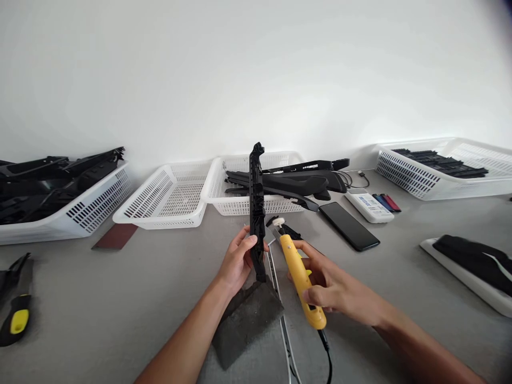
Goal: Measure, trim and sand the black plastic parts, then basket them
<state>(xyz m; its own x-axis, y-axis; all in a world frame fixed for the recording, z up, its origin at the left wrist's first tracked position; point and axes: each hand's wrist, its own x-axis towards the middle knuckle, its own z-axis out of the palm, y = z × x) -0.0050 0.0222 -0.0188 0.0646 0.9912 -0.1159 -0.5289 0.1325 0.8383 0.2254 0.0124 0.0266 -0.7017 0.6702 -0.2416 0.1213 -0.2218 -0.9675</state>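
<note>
My left hand (236, 261) grips a long black plastic part (256, 197) near its lower end and holds it upright. The part shows ribs and clips along its length. On its right, my right hand (326, 282) is wrapped round a yellow corded electric cutter (298, 272) with a white piece and a flat metal blade at its tip. That tip points up and stays apart from the black part. A dark grey sanding sheet (248, 325) lies on the table below my left hand. Behind the cutter's tip lies another small black piece (292, 232), partly hidden.
White baskets stand along the wall: a left one (96, 208) with black parts, a bare one (160, 213), a middle one (212, 186) with black trim, and a right one (432, 184). A phone (350, 226), a white device (370, 207) and a yellow-black tool (18, 320) lie about.
</note>
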